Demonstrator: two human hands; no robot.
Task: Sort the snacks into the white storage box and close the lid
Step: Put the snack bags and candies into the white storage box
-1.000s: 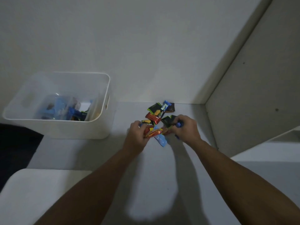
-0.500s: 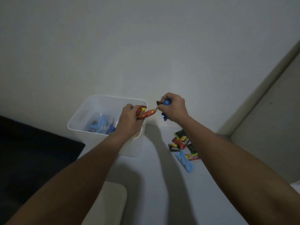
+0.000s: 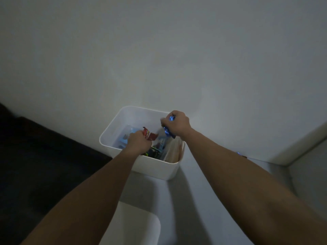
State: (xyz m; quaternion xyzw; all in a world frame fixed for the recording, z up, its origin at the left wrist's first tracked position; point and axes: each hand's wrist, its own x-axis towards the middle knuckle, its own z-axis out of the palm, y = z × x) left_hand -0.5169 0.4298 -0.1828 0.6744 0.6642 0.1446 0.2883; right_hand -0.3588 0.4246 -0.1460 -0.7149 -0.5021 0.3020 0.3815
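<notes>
— So, where are the hands?

— Both are over the open white box (image 3: 155,167), which stands on the pale surface (image 3: 191,200) close to the wall (image 3: 159,50). The left hand (image 3: 138,144) is inside the rim, low over the contents. The right hand (image 3: 177,124) is at the box's far right corner, higher up.

— And the fingers?

— The left hand's fingers are curled round red and orange snack packets (image 3: 149,135), whose ends stick out above the fist. The right hand's fingers are curled round blue wrapped snacks (image 3: 167,132), with one end hanging below the palm over the box.

— What is already in the box?

— A heap of snacks (image 3: 155,150): pale blue wrappers towards the back, dark and green packets near the front wall. The dim light hides the rest.

— Is the lid on?

— No, the top is open. A white rounded panel (image 3: 138,225) lies on the surface nearer the person, between the forearms; I cannot tell whether that is the lid.

— Anything else?

— A dark area (image 3: 35,165) to the left of the box, and a small blue glint (image 3: 238,153) just behind the right forearm.
</notes>
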